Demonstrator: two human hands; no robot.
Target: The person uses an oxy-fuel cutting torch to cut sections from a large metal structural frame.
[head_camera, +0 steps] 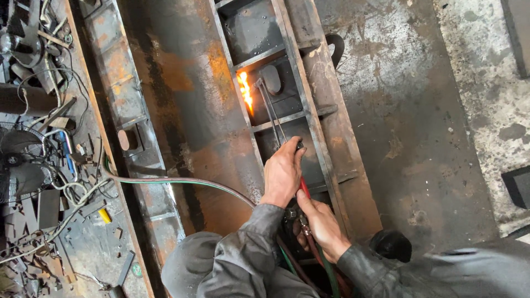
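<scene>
A steel beam assembly point(182, 110) ran from the top centre of the frame to the bottom centre. The torch point(273, 113) lay inside a compartment of the beam's right channel, its flame point(245, 91) at the channel's left wall. The left hand point(282, 174) gripped the torch above the right hand point(323, 226). Hoses point(182, 181) ran leftward across the beam to a scrap pile point(38, 221) at lower left. A fan point(19, 163) stood at the left edge. Concrete floor point(441, 138) lay to the right.

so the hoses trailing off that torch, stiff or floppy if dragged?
Probably floppy: the hoses curve loosely across the steel beam. Likely to snag, since they trail into scrap on the floor. Both hands grip the torch, so they'd follow it.
</scene>
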